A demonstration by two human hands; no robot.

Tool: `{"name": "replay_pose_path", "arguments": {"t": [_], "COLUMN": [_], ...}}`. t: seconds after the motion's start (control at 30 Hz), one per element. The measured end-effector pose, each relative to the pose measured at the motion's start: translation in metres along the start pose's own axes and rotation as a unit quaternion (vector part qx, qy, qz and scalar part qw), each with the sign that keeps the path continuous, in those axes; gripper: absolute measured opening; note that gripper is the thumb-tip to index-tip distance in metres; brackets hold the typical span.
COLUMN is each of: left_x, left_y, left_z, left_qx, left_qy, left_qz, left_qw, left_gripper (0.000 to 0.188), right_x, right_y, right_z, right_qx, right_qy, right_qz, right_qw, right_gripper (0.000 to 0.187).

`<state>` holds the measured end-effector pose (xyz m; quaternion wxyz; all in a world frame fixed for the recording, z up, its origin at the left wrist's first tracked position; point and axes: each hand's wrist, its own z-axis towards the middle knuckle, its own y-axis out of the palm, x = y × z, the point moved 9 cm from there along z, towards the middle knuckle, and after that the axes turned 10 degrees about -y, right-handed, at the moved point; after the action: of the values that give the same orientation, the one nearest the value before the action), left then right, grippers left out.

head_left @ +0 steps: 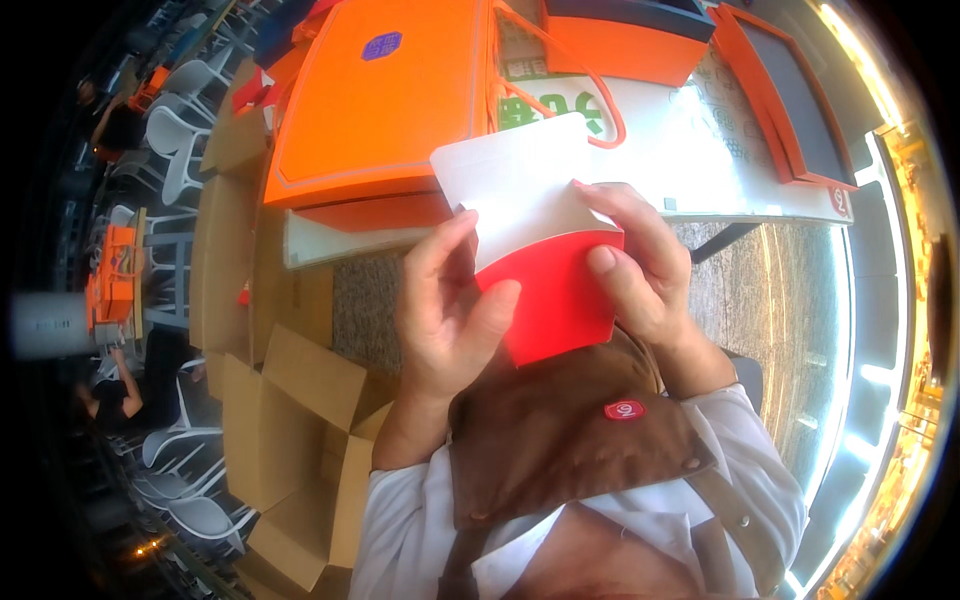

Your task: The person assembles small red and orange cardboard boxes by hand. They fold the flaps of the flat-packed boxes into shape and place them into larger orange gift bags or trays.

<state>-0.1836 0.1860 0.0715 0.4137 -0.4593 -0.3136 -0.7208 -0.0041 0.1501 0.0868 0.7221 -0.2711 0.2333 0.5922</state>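
A red paper carton [560,300] with a white inner flap standing up is held in front of my chest. My left hand [440,310] grips its left side, thumb on the red front. On the other side my right hand [650,265] pinches the right edge, thumb on the front and fingers behind the white flap. The carton's back is hidden from view. Just beyond my hands a large orange gift box [390,110] lies on the white table [690,180], its orange cord handle [620,115] trailing to the right.
At the table's far side sits an orange box with a dark top [630,45]. An orange tray-like box with a grey inside [790,95] lies at the right end. Open brown cardboard cartons [290,430] stand on the floor at my left. White chairs [175,130] are farther left.
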Motion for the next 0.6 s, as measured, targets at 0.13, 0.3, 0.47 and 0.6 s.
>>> {"name": "replay_pose_path", "arguments": {"t": [0.13, 0.3, 0.47, 0.6], "left_x": [-0.004, -0.019, -0.016, -0.018], "left_y": [0.000, -0.007, -0.001, -0.001], "left_z": [-0.007, -0.033, -0.036, -0.031], "left_qx": [0.028, 0.071, 0.030, 0.011], "left_qy": [-0.003, -0.051, -0.035, -0.035], "left_qz": [0.007, 0.064, 0.100, 0.144], "left_qw": [1.000, 0.994, 0.994, 0.989], "left_gripper": [0.054, 0.044, 0.032, 0.027], "right_x": [0.002, 0.007, 0.013, 0.021], "right_y": [0.003, 0.011, 0.009, 0.007], "right_z": [-0.008, -0.030, -0.040, -0.039], "right_qx": [0.001, 0.003, 0.041, 0.035], "right_qy": [0.026, 0.045, 0.060, 0.078], "right_qz": [0.024, 0.020, 0.049, 0.037], "right_qw": [0.999, 0.999, 0.996, 0.996], "right_gripper": [0.029, 0.021, 0.022, 0.022]}}
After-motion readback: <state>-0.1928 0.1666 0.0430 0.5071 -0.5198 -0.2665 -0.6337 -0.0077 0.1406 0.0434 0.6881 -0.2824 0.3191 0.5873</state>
